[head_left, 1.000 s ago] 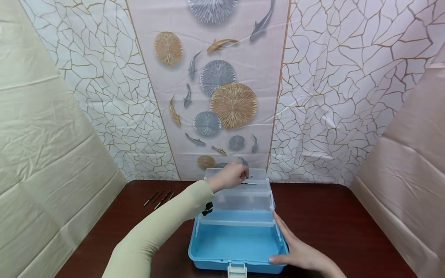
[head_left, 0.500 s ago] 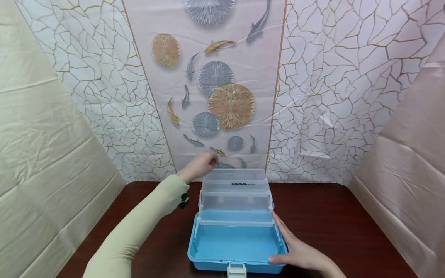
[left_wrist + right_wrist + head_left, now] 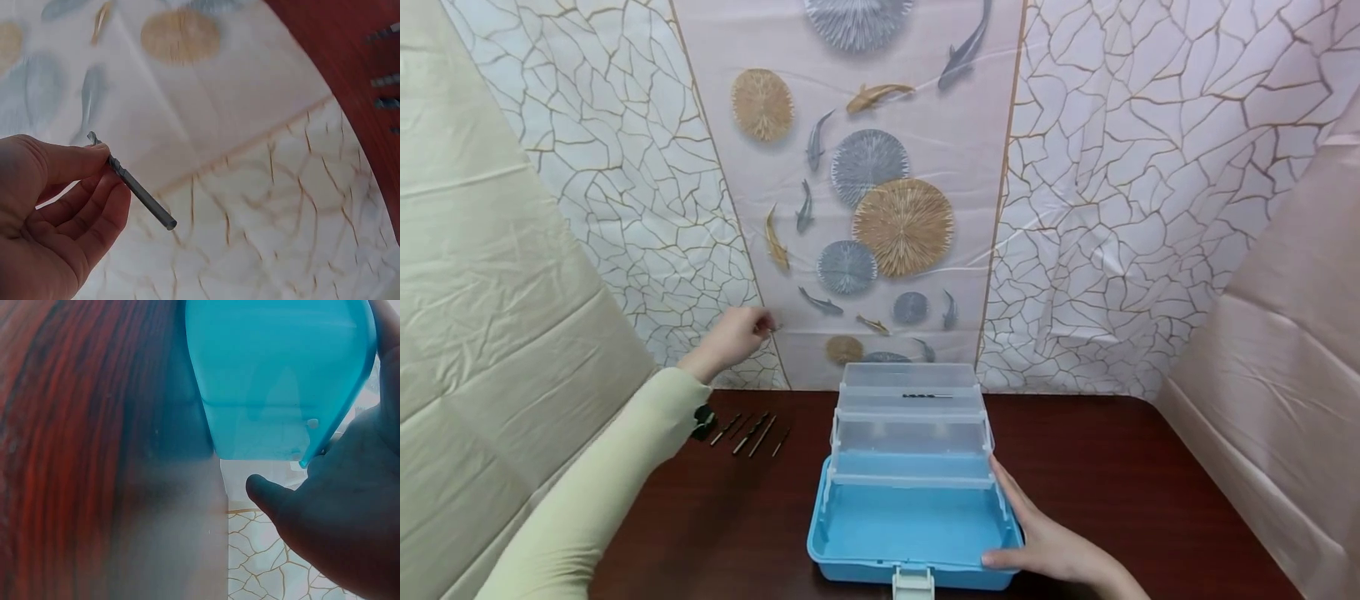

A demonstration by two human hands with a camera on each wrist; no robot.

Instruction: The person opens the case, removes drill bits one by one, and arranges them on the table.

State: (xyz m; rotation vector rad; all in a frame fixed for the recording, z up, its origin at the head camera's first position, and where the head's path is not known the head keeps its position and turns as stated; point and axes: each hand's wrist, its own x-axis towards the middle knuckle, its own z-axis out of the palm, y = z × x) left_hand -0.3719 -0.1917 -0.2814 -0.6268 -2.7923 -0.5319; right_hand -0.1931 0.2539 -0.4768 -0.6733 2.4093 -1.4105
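A dark metal drill bit (image 3: pixel 142 199) is pinched between thumb and fingertips of my left hand (image 3: pixel 75 206). In the head view, this left hand (image 3: pixel 733 335) is raised at the left, above the table's back edge. Several more drill bits (image 3: pixel 750 433) lie side by side on the table below it. A blue toolbox (image 3: pixel 917 575) stands unfolded in the middle, with clear trays raised in steps at its back. One drill bit (image 3: pixel 927 396) lies in the upper tray. My right hand (image 3: pixel 1048 546) rests against the toolbox's right side, thumb on the front rim and fingers stretched along the wall.
The dark red-brown table (image 3: pixel 1120 492) extends on both sides of the toolbox. A patterned cloth (image 3: pixel 1067 250) hangs behind it, with plain cloth walls left and right. A pale latch (image 3: pixel 913 583) hangs down at the toolbox's front.
My left hand has swung left from above the upper tray to over the left of the table, exposing the drill bit in that tray. My right hand stays in place.
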